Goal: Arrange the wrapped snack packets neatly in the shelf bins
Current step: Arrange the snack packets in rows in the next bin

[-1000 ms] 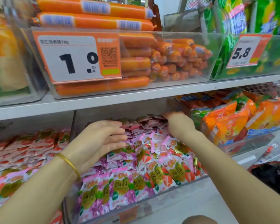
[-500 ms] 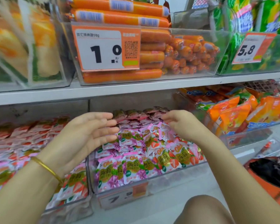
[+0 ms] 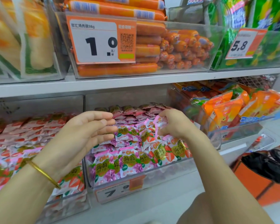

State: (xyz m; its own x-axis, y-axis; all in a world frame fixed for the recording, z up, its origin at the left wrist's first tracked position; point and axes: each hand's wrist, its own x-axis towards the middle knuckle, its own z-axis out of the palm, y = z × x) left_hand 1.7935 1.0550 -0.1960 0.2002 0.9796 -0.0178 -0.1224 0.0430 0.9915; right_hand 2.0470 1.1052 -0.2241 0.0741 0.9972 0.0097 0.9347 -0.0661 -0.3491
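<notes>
Clear bins (image 3: 152, 175) on white shelves (image 3: 103, 84)

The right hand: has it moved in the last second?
Yes. The right hand has pulled back from the rear of the middle bin toward its front, fingers now closed on a pink packet.

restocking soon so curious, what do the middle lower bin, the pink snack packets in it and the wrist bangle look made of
Bin: clear rigid plastic, apparently acrylic; the packets show through its front wall.
Snack packets: thin glossy printed film with crimped ends, probably plastic; gold patches glint.
Bangle: shiny yellow metal, gold-coloured; which metal cannot be told.
</notes>
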